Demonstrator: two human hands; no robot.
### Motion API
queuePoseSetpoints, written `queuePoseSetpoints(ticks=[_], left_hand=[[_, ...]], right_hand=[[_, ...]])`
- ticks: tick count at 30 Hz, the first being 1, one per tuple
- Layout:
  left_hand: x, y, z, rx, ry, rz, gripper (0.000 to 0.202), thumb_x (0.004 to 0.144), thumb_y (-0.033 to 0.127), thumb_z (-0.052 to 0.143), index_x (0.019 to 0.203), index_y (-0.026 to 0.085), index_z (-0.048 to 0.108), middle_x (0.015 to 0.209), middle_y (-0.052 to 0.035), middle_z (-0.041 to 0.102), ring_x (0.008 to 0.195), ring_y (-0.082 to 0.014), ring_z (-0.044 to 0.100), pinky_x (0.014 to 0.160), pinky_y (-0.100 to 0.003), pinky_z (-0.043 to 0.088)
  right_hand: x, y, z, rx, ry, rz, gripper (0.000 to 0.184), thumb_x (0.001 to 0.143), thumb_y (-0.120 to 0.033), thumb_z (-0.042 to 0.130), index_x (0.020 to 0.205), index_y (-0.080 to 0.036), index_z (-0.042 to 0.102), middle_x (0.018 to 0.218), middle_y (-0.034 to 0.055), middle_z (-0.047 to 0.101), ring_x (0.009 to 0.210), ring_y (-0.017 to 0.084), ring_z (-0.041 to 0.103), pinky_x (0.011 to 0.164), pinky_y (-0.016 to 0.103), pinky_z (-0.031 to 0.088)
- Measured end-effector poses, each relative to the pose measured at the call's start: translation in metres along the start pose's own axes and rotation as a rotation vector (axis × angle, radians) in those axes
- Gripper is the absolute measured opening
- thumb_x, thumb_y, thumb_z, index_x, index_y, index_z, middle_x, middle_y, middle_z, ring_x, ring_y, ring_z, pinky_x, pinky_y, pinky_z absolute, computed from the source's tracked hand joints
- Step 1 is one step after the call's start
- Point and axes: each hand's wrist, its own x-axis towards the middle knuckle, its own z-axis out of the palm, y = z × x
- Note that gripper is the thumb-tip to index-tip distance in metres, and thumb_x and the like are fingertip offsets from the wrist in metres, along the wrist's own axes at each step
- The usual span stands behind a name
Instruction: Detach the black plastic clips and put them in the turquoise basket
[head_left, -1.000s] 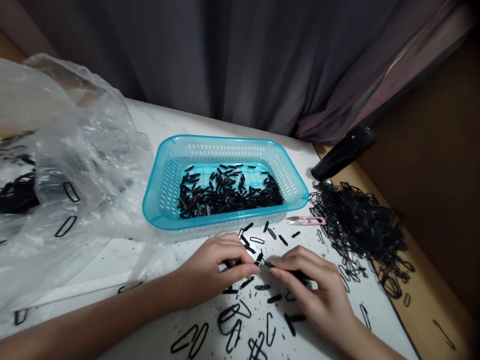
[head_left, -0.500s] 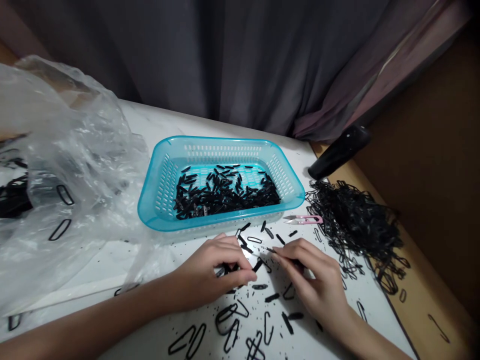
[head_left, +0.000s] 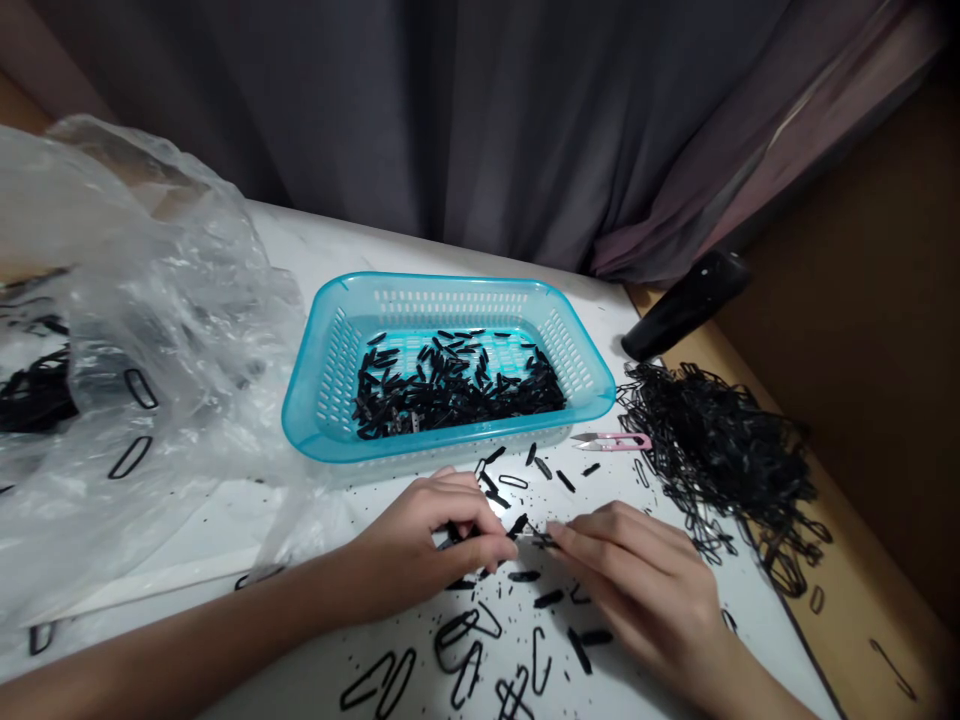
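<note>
My left hand (head_left: 439,535) is closed, thumb against fingers, around small black strips; one black strip (head_left: 518,525) shows at its fingertips. Facing it from the right, my right hand (head_left: 637,570) pinches a thin, dark, pointed tool (head_left: 541,539), mostly hidden by the fingers. Its tip points toward the strip at my left hand; whether they touch, I cannot tell. Under and around both hands lie loose black strips (head_left: 548,599), black loops (head_left: 469,670) and dark crumbs. Just beyond them stands a blue plastic basket (head_left: 450,440) holding many black strips (head_left: 480,395).
Pink-handled thread snips (head_left: 613,442) lie right of the basket, beside a tangled heap of black loops (head_left: 720,450). Behind the heap leans a black cylindrical object (head_left: 682,305). A clear plastic bag (head_left: 195,290) spreads over the left side. A dark curtain (head_left: 420,120) hangs behind the table.
My right hand has come down and slightly right, bringing the tool's tip level with the strip at my left fingertips. My left hand keeps its hold. The view has shifted slightly.
</note>
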Motion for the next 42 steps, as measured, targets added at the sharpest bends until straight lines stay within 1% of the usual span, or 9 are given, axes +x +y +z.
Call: queuePoseSetpoints(ticks=[4,10,19,25,30,33,35,38,42], left_hand=[[0.001,0.001,0.0,0.009,-0.002,0.0,0.02,0.086,0.021,0.07,0.066,0.018,0.068,0.064,0.0038,0.066,0.068,-0.0118,0.056,0.074,-0.025,0.038],[0.001,0.002,0.0,0.009,-0.034,0.036,0.018,0.087,0.02,0.069,0.069,0.018,0.069,0.067,0.0034,0.068,0.07,-0.0119,0.058,0.076,-0.025,0.039],[0.001,0.003,-0.001,-0.003,-0.057,0.018,0.018,0.087,0.02,0.068,0.07,0.018,0.07,0.067,0.0028,0.068,0.071,-0.0122,0.058,0.076,-0.026,0.04],[0.001,0.003,-0.002,0.002,-0.065,0.014,0.02,0.089,0.021,0.067,0.069,0.019,0.068,0.066,0.0028,0.068,0.069,-0.0126,0.058,0.077,-0.027,0.041],[0.001,0.006,-0.003,0.002,-0.095,0.05,0.016,0.089,0.019,0.066,0.073,0.019,0.069,0.071,0.0022,0.071,0.07,-0.0129,0.06,0.078,-0.028,0.041],[0.001,0.007,-0.003,-0.01,-0.092,0.042,0.016,0.088,0.019,0.066,0.073,0.019,0.069,0.07,0.0029,0.072,0.069,-0.0119,0.06,0.079,-0.027,0.04],[0.001,0.008,-0.004,-0.015,-0.087,0.037,0.016,0.088,0.017,0.066,0.072,0.019,0.069,0.069,0.0033,0.071,0.068,-0.0114,0.059,0.079,-0.027,0.04],[0.001,0.008,-0.004,-0.011,-0.059,0.02,0.017,0.088,0.019,0.065,0.071,0.019,0.067,0.068,0.0027,0.068,0.069,-0.0124,0.058,0.076,-0.027,0.041],[0.001,0.008,-0.005,0.001,-0.045,0.014,0.018,0.089,0.022,0.061,0.072,0.018,0.065,0.069,0.0014,0.063,0.072,-0.0141,0.056,0.073,-0.027,0.041]], right_hand=[[0.0,0.001,0.0,-0.014,-0.025,0.0,0.028,0.088,-0.003,0.058,0.114,-0.012,0.064,0.09,0.0088,0.069,0.073,0.017,0.056,0.06,0.03,0.049],[0.003,0.0,0.001,0.001,-0.037,0.002,0.023,0.091,-0.005,0.056,0.111,-0.012,0.064,0.091,0.009,0.069,0.072,0.016,0.056,0.058,0.029,0.047],[0.003,0.001,0.003,0.006,-0.04,0.002,0.021,0.092,-0.007,0.054,0.109,-0.013,0.064,0.087,0.0083,0.069,0.07,0.016,0.054,0.058,0.028,0.046],[0.001,-0.003,0.007,-0.016,-0.001,-0.015,0.023,0.092,-0.005,0.052,0.11,-0.012,0.063,0.084,0.0082,0.067,0.068,0.015,0.053,0.056,0.028,0.045],[0.005,-0.002,0.012,-0.1,0.044,0.011,0.021,0.093,-0.006,0.049,0.102,-0.014,0.066,0.072,0.0055,0.064,0.06,0.015,0.052,0.05,0.026,0.042],[0.005,0.001,0.01,-0.091,0.069,0.064,0.023,0.092,-0.005,0.05,0.105,-0.014,0.065,0.077,0.0063,0.065,0.066,0.015,0.056,0.054,0.027,0.046],[0.005,0.002,0.006,-0.054,0.106,0.104,0.026,0.09,-0.001,0.053,0.109,-0.015,0.064,0.081,0.0071,0.065,0.072,0.016,0.059,0.06,0.028,0.049],[0.005,-0.001,-0.001,0.022,0.156,0.136,0.029,0.086,0.001,0.059,0.109,-0.015,0.065,0.084,0.0062,0.065,0.076,0.016,0.061,0.064,0.028,0.052],[0.008,-0.009,-0.005,0.119,0.081,0.177,0.026,0.086,-0.004,0.063,0.108,-0.016,0.067,0.083,0.0047,0.066,0.075,0.015,0.062,0.063,0.027,0.053]])
